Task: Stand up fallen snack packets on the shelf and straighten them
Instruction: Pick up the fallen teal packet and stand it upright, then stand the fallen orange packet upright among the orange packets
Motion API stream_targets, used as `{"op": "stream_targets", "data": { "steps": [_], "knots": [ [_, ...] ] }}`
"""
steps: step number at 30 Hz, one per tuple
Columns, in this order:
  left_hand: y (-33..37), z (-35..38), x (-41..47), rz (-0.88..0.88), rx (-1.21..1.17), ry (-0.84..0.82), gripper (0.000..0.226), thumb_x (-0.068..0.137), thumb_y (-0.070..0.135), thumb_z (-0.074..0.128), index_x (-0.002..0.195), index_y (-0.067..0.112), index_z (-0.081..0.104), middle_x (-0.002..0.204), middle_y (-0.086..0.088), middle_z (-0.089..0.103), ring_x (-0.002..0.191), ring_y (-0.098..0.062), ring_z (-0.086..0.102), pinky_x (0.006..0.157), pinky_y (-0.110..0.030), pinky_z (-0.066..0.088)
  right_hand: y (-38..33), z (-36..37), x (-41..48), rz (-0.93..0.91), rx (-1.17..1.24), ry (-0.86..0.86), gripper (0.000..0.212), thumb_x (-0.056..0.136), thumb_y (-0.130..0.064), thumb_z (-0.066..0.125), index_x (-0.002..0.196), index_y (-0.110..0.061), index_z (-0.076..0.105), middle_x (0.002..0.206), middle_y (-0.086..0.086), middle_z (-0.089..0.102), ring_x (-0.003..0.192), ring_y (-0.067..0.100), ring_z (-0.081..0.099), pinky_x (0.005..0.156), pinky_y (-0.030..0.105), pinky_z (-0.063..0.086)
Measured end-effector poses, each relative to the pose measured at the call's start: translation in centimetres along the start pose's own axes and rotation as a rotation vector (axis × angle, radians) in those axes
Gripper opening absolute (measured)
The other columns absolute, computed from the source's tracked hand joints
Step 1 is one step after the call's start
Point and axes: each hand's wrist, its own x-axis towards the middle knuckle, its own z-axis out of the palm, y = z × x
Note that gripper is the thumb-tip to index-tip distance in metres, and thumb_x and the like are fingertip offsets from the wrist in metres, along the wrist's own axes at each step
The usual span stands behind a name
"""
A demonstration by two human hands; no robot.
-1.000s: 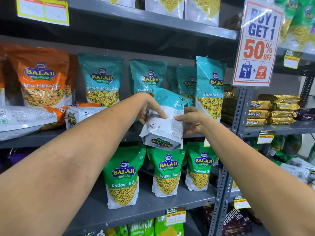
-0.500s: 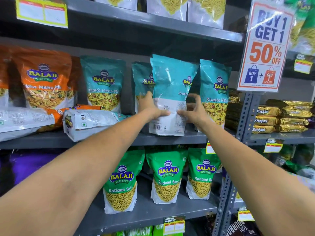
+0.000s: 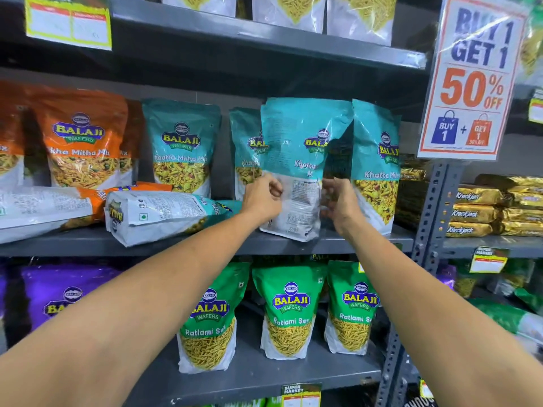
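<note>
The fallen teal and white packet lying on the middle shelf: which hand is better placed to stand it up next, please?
Left, probably. The left hand is right beside the fallen teal and white packet, whose teal end lies just next to it. The right hand is on the far side of the upright teal packet both hands flank.

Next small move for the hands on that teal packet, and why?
Probably turn the teal Khatta Mitha packet so its front faces out, then let go. It stands upright on the middle shelf between left hand and right hand, but its printed side panel faces us, unlike its neighbours.
</note>
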Motion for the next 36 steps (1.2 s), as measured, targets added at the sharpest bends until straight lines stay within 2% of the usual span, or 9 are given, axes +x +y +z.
{"op": "stream_targets", "data": {
  "steps": [4,8,14,22,25,29,32,34,36],
  "knots": [
    [0.4,-0.5,0.1,-0.135,-0.129,-0.225,0.038,0.085,0.018,0.057,0.121,0.014,0.048,0.122,-0.006,0.058,0.108,-0.024,0.053,0.088,-0.031,0.042,1.0,-0.7,0.6,-0.073,-0.105,-0.001,0.016,0.094,-0.002,0.045,0.106,-0.008,0.052,0.077,0.007,0.055,0.055,0.016,0.050,0.042,0.021,0.044],
    [0.1,0.6,-0.4,-0.163,-0.072,-0.331,0.103,0.076,0.042,0.074,0.150,0.010,0.010,0.155,-0.005,0.028,0.141,-0.026,0.031,0.110,-0.034,0.031,1.7,-0.7,1.1,-0.066,-0.217,-0.029,0.043,0.082,-0.006,0.070,0.117,-0.010,0.046,0.090,0.005,0.056,0.051,0.008,0.056,0.049,0.023,0.047],
    [-1.4,-0.7,1.7,-0.296,-0.234,-0.428,0.076,0.073,0.011,0.079,0.137,0.012,0.037,0.129,-0.001,0.051,0.120,-0.026,0.052,0.103,-0.039,0.044,1.5,-1.4,1.7,-0.078,-0.197,0.063,0.017,0.081,-0.012,0.065,0.096,-0.016,0.060,0.086,-0.002,0.058,0.077,0.012,0.052,0.054,0.019,0.041],
    [-2.0,-0.9,2.7,-0.311,-0.287,-0.461,0.055,0.080,-0.018,0.052,0.122,0.013,0.036,0.111,-0.016,0.049,0.106,-0.028,0.053,0.089,-0.037,0.048,2.1,-0.6,1.6,-0.037,-0.350,-0.053,0.067,0.083,-0.028,0.062,0.143,-0.016,0.034,0.132,0.004,0.048,0.108,0.021,0.051,0.077,0.028,0.041],
    [-1.5,-1.4,3.0,-0.305,-0.169,-0.515,0.046,0.081,-0.012,0.055,0.111,0.013,0.031,0.095,-0.007,0.045,0.100,-0.025,0.050,0.086,-0.035,0.046,2.5,-0.7,1.3,-0.095,-0.395,0.003,0.074,0.075,-0.039,0.071,0.138,-0.016,0.039,0.128,0.005,0.051,0.104,0.024,0.052,0.065,0.027,0.041],
    [-1.5,-4.3,3.9,-0.309,-0.034,-0.563,0.049,0.079,-0.005,0.066,0.123,-0.002,0.046,0.117,-0.023,0.058,0.100,-0.030,0.062,0.095,-0.045,0.052,1.6,0.4,0.0,-0.224,-0.688,0.182,0.079,0.073,-0.046,0.074,0.132,-0.005,0.040,0.128,0.016,0.051,0.120,0.032,0.051,0.094,0.039,0.045],
    [-1.6,-9.6,4.9,-0.244,0.112,-0.402,0.021,0.085,-0.002,0.059,0.105,0.003,0.063,0.089,-0.017,0.064,0.077,-0.024,0.061,0.063,-0.028,0.060,0.5,3.0,-3.4,-0.463,-1.026,0.433,0.069,0.074,-0.045,0.071,0.120,-0.001,0.042,0.125,0.025,0.050,0.118,0.040,0.049,0.092,0.044,0.043],
    [-2.4,-13.4,5.2,-0.263,0.443,-0.359,0.019,0.088,0.007,0.056,0.105,0.003,0.064,0.098,-0.017,0.066,0.083,-0.027,0.061,0.058,-0.026,0.058,-0.2,6.0,-5.6,-0.387,-1.035,0.321,0.054,0.076,-0.044,0.070,0.105,-0.004,0.049,0.111,0.022,0.059,0.102,0.038,0.059,0.081,0.042,0.048],
    [-2.9,-16.3,4.7,-0.412,0.835,-0.492,0.036,0.094,0.018,0.052,0.125,0.002,0.057,0.132,-0.022,0.057,0.108,-0.031,0.060,0.084,-0.036,0.053,-0.3,9.6,-7.5,-0.087,-0.799,0.051,0.048,0.077,-0.042,0.072,0.099,-0.005,0.049,0.105,0.022,0.060,0.083,0.037,0.065,0.068,0.045,0.058]
  ]
}}
